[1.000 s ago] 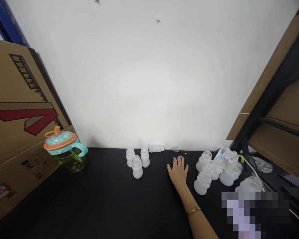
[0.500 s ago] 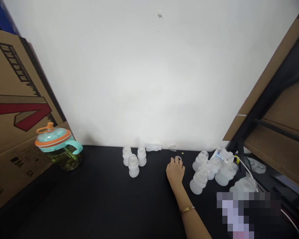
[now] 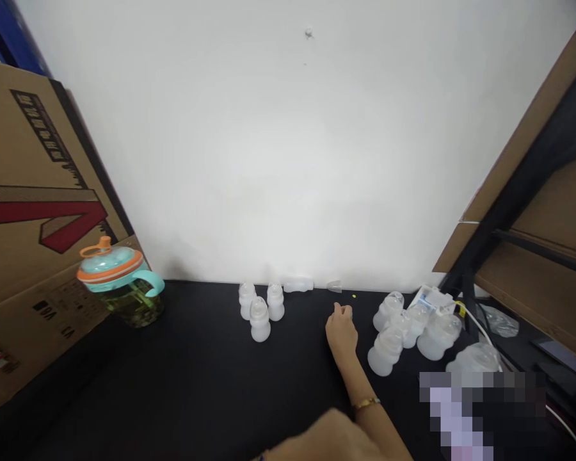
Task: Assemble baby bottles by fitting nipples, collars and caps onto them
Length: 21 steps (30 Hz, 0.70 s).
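Observation:
My right hand (image 3: 342,331), with a gold bracelet on its wrist, rests low over the black table right of centre. Its fingers are curled in; what they hold, if anything, is hidden. At the bottom edge my left hand (image 3: 333,438) shows blurred, its back up and fingers out of sight, overlapping the right forearm. Just beyond the right hand lies a clear cone-shaped piece (image 3: 335,287), beside a whitish bottle (image 3: 298,284) on its side against the wall. Three small white baby bottles with clear domed caps, the front one (image 3: 260,320) included, stand to the left.
To the right, several more white bottles (image 3: 385,351) stand near a white box (image 3: 431,299) and cable. A lidded turquoise jug (image 3: 125,288) with dark green contents stands at left by a cardboard box (image 3: 38,250). A black metal frame (image 3: 509,192) slants up at right.
My left hand has come in at the bottom edge. The right hand's fingers have curled inward, and the clear rounded piece at their tips no longer shows. The view has shifted slightly.

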Each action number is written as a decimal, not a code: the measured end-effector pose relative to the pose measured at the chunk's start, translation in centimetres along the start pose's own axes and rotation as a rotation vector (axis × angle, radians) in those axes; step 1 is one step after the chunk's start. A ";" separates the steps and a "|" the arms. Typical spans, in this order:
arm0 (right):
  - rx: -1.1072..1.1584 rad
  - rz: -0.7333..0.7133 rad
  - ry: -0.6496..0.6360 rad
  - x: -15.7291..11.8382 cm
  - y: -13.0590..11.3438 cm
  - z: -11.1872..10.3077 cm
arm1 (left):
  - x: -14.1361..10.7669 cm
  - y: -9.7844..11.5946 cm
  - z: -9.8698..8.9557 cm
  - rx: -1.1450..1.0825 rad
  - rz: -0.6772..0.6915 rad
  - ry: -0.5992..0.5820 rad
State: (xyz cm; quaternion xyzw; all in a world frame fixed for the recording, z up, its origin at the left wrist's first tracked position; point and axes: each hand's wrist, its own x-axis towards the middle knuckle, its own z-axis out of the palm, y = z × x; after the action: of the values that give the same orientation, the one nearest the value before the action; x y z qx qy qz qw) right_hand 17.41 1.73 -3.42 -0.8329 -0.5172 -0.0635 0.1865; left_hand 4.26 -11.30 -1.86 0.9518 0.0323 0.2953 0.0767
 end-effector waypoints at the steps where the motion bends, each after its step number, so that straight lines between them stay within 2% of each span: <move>1: 0.012 0.013 -0.003 0.0 0.0 -0.1 | 0.6 -1.4 -0.7 -0.011 -0.038 0.009; 3: 0.052 0.067 -0.032 0.1 0.0 -0.2 | 1.6 -3.9 -2.1 -0.025 -0.152 0.034; 5: 0.094 0.122 -0.082 0.2 -0.1 -0.2 | 2.2 -5.9 -3.1 -0.087 -0.471 0.100; 6: 0.111 0.136 -0.106 0.2 -0.1 -0.2 | 2.3 -6.7 -3.4 -0.104 -0.587 0.139; 8: 0.144 0.132 -0.138 0.3 -0.2 -0.2 | 2.1 -7.7 -3.5 -0.120 -0.713 0.198; 11: 0.240 0.101 -0.158 0.1 -0.3 -0.4 | 1.1 -9.0 -2.8 -0.074 -0.753 0.256; 15: 0.541 0.026 -0.174 -0.2 -0.3 -0.8 | -0.4 -11.0 -1.7 -0.014 -0.810 0.313; 21: 1.013 -0.022 -0.267 -0.3 -0.7 -1.0 | -1.1 -12.7 -1.4 -0.219 -0.896 0.466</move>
State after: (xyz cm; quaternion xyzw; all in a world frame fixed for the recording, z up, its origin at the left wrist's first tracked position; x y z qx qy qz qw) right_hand 16.75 1.41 -2.37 -0.6336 -0.5110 0.2994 0.4977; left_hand 2.34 1.26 -3.46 0.7398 0.4220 0.4392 0.2859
